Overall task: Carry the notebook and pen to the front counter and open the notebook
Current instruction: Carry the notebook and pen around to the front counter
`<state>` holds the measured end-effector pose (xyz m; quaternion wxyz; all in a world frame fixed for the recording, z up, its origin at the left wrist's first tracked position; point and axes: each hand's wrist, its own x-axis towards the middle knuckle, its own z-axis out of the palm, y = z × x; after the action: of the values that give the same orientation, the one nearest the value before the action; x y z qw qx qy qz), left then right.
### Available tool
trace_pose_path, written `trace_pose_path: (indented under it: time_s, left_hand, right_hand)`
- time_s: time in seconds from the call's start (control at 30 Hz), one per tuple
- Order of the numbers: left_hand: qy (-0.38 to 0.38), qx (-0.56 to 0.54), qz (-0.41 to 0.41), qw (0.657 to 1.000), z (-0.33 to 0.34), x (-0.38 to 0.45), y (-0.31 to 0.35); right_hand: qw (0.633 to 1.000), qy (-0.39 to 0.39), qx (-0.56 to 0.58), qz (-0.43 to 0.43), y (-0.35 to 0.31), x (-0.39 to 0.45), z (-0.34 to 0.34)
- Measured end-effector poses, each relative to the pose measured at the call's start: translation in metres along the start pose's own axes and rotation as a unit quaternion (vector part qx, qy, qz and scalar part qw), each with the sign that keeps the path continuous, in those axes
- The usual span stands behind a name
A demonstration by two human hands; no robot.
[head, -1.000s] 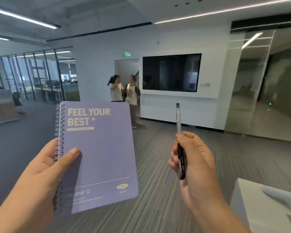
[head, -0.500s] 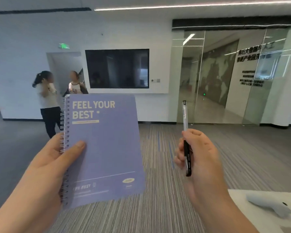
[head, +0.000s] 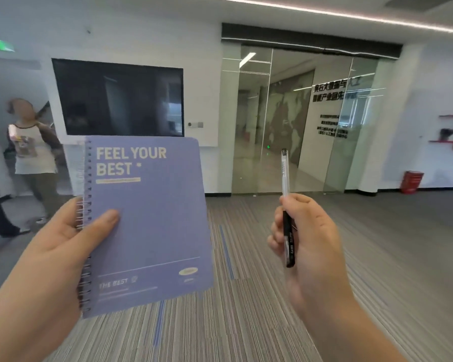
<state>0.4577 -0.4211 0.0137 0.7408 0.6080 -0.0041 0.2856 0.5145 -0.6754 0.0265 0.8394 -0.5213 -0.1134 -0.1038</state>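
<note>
View swings right to the glass doors (head: 298, 121); left hand (head: 63, 246) still clamps the shut notebook (head: 152, 231), right hand (head: 309, 239) the pen (head: 285, 178). No bench yet.

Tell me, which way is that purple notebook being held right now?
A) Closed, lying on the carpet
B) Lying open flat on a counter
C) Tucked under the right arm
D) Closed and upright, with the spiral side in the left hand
D: the notebook is shut, its cover facing the camera, and the left hand pinches its spiral edge, thumb on the cover, while the right hand holds the pen upright.
</note>
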Motion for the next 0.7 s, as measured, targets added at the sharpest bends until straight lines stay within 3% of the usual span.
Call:
trace_pose_path:
  time_s: [0.33,0.7]
  left_hand:
    - [-0.126,-0.019,-0.003,0.992,0.043,0.234,-0.106]
    - [-0.269,-0.062,-0.029,0.961,0.193,0.380,-0.209]
  right_hand:
    - [0.989,0.131,-0.037,-0.064,0.066,0.159,0.025]
    - [0.951,0.266,-0.084,-0.133,0.085,0.287,-0.037]
